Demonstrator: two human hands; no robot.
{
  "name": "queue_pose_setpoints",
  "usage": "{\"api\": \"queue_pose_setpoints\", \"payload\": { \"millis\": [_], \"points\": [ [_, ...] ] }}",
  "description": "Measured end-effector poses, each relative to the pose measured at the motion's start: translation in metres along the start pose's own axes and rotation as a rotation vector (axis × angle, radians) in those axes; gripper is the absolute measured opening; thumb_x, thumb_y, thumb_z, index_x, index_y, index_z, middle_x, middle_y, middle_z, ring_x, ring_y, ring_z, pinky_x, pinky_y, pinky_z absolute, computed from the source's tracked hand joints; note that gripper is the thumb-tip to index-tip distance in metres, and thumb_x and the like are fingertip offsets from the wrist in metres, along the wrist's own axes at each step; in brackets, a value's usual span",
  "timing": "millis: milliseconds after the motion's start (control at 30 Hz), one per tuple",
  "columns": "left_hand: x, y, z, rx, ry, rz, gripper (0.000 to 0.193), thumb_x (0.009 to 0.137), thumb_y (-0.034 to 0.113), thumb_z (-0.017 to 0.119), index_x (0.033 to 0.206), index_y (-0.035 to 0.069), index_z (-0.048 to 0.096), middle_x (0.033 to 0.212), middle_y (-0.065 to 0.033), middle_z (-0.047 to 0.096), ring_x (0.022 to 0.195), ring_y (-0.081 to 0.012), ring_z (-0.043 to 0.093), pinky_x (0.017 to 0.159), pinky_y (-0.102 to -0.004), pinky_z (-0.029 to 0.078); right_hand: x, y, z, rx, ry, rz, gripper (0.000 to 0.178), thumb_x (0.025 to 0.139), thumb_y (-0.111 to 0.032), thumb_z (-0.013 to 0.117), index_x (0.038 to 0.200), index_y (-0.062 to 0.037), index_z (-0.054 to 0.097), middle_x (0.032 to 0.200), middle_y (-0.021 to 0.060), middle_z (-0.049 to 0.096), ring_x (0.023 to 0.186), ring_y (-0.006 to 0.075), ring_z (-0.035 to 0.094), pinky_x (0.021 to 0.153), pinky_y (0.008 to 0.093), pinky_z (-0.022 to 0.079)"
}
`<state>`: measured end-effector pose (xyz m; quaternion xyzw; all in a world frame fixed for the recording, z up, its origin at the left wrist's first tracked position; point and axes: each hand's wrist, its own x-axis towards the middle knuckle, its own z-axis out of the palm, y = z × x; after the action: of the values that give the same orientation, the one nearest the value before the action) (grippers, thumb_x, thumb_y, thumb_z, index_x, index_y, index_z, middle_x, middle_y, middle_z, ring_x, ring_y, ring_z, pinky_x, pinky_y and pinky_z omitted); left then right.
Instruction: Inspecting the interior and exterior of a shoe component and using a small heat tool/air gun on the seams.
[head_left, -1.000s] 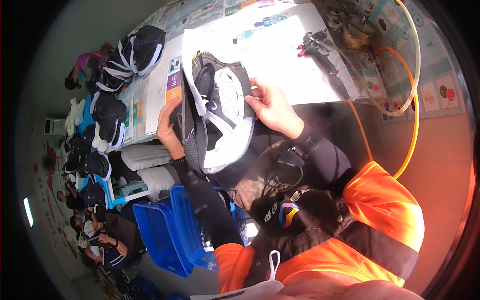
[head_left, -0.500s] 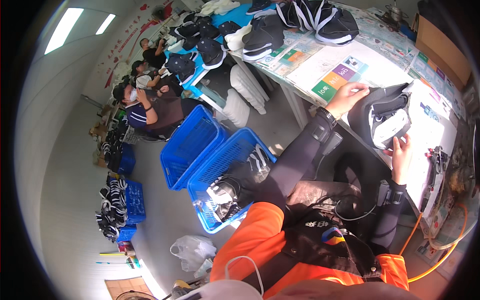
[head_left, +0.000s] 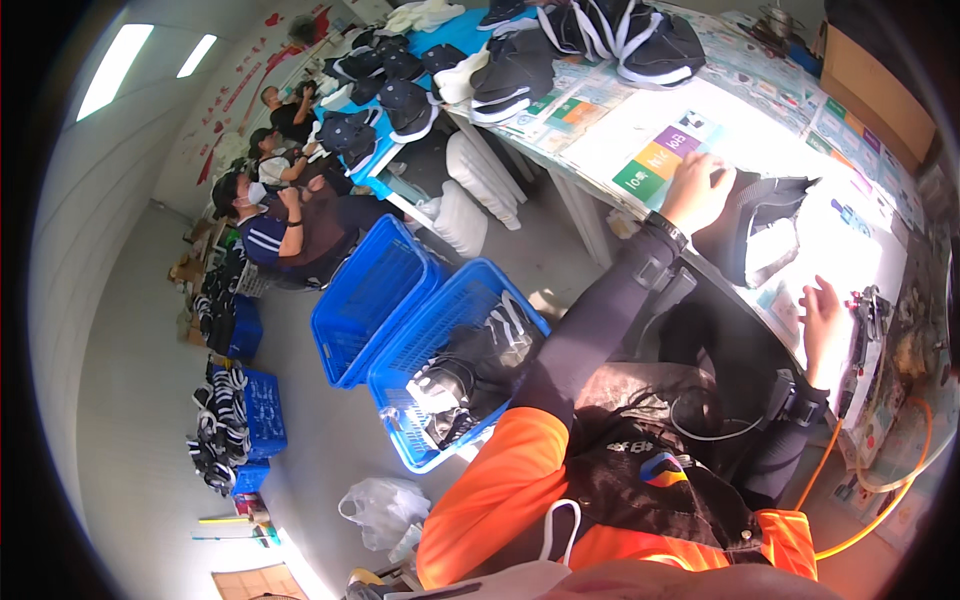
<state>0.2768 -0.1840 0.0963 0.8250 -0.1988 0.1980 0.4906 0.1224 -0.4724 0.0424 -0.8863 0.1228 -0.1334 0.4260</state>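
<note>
A black cap-like fabric piece (head_left: 733,235) with a white inside lies at the table's near edge, its opening toward me. My left hand (head_left: 695,195) is at its upper left edge, fingers curled in against the fabric. Nearer the table's edge, my right hand (head_left: 824,325) is apart from the piece, with fingers spread and nothing in them. Close to that hand lies a black and metal tool (head_left: 869,322). More black pieces with white rims (head_left: 660,50) stand in a row at the back of the table.
Two blue crates stand left of my arm; the nearer crate (head_left: 385,425) holds black and white pieces. A cardboard box (head_left: 875,95) sits at the back right. Orange hose (head_left: 890,520) hangs at the right. Several people sit along a blue-covered table (head_left: 372,186) at the left.
My right hand has let go of the black piece and moved down and right, its fingers opening. My left hand stays at the piece's edge, its fingers more curled.
</note>
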Motion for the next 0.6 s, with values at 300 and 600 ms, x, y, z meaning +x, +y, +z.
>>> {"api": "queue_pose_setpoints", "payload": {
  "millis": [300,600],
  "points": [
    [0.026,0.088,-0.009,0.211,-0.364,0.137,0.047,0.098,0.032,0.072,0.125,-0.006,0.065,0.119,-0.026,0.072,0.112,-0.0352,0.071,0.096,-0.0405,0.053,0.008,0.059,-0.089,-0.683,0.561,-0.372,0.019,0.086,-0.014,0.067,0.098,-0.0019,0.06,0.095,0.0209,0.062,0.092,0.0396,0.063,0.075,0.0507,0.052],
    [0.058,0.091,0.018,0.459,-0.6,0.352,0.059,0.091,0.035,0.08,0.131,-0.005,0.063,0.124,-0.0196,0.072,0.116,-0.0287,0.069,0.1,-0.0378,0.053,0.041,0.105,-0.06,-0.889,0.667,-0.049,0.021,0.082,-0.018,0.063,0.088,0.0007,0.071,0.087,0.02,0.069,0.089,0.0367,0.067,0.081,0.0474,0.056]
  ]
}}
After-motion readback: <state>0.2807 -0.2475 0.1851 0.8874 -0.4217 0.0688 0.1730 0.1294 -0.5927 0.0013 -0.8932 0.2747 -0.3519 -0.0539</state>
